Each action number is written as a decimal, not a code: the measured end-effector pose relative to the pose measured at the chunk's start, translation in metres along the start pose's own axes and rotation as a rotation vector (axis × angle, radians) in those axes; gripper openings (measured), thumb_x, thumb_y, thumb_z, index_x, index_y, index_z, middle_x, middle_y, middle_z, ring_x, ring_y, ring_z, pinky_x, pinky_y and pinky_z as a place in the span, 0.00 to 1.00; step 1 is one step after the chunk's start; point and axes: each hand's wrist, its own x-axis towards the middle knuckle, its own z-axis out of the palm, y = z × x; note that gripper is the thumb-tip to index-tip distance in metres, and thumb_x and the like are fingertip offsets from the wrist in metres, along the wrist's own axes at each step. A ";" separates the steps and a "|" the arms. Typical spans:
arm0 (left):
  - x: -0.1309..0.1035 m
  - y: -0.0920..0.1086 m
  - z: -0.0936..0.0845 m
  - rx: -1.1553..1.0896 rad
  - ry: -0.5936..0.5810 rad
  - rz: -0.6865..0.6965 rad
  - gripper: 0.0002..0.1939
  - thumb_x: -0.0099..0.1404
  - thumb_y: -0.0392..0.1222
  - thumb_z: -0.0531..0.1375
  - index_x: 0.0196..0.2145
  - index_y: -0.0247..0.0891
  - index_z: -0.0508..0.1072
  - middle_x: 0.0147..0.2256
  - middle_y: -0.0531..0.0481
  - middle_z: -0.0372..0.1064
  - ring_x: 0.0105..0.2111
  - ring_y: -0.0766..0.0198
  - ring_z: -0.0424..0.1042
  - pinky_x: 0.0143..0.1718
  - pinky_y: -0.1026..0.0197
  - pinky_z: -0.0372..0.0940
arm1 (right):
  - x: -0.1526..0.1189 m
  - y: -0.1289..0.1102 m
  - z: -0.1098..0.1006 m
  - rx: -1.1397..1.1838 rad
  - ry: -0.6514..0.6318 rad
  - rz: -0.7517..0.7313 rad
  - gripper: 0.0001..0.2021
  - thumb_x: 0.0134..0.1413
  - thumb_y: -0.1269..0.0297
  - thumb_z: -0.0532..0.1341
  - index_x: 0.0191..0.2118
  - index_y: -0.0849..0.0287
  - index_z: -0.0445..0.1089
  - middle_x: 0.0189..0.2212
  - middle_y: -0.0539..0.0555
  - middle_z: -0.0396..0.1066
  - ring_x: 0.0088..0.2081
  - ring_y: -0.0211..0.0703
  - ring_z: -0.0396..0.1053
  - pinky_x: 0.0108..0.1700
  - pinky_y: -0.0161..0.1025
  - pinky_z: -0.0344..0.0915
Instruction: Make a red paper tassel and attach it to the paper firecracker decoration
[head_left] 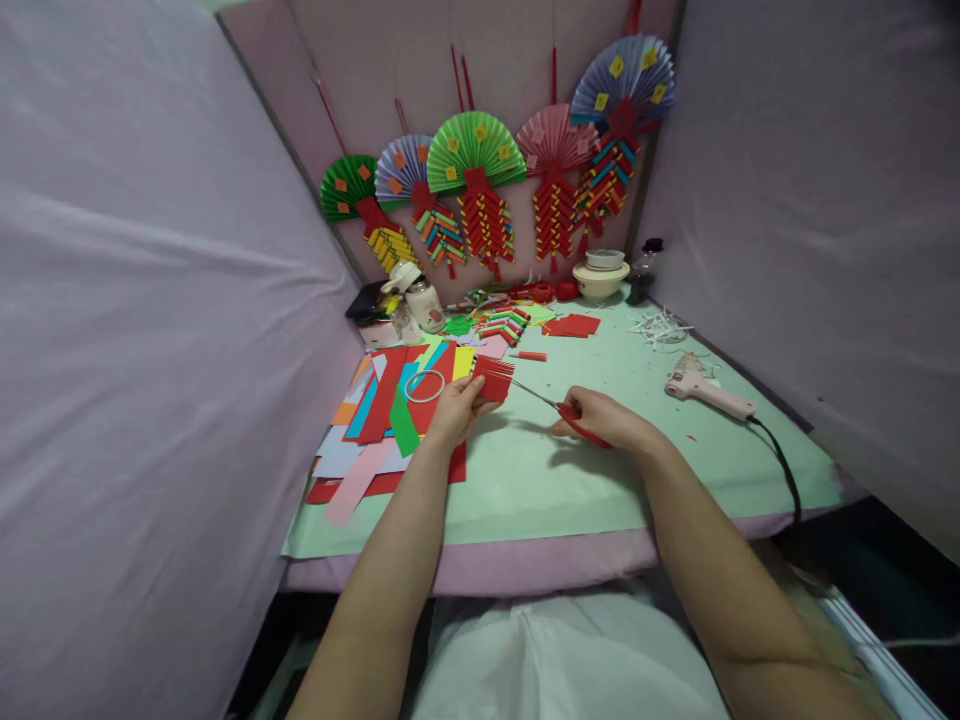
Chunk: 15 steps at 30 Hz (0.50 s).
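Note:
My left hand pinches a red paper piece whose upper part is cut into thin strips. Closed around the red handles of a pair of scissors is my right hand. The scissor blades point left and reach the right edge of the red paper. Below and left of my left hand, coloured paper strips and sheets lie in an overlapping pile, with a white ring on top.
A glue gun with a black cord lies at the right. White shreds, red paper squares, a bowl, a dark bottle and a white bottle stand or lie farther back. Paper fans hang behind.

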 end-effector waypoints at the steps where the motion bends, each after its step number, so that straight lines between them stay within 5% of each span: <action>1: 0.001 -0.001 -0.001 -0.004 0.005 0.010 0.14 0.57 0.45 0.64 0.36 0.30 0.72 0.33 0.44 0.74 0.30 0.64 0.74 0.37 0.59 0.71 | 0.000 0.000 0.000 -0.010 -0.004 0.002 0.24 0.36 0.42 0.64 0.30 0.57 0.61 0.29 0.51 0.68 0.27 0.38 0.62 0.25 0.33 0.53; 15: -0.007 0.000 0.009 0.067 -0.093 -0.040 0.17 0.56 0.45 0.65 0.38 0.28 0.73 0.37 0.40 0.73 0.35 0.60 0.74 0.39 0.58 0.71 | 0.001 0.001 0.003 -0.036 -0.019 -0.054 0.23 0.38 0.43 0.63 0.30 0.57 0.59 0.27 0.50 0.67 0.27 0.38 0.61 0.25 0.33 0.54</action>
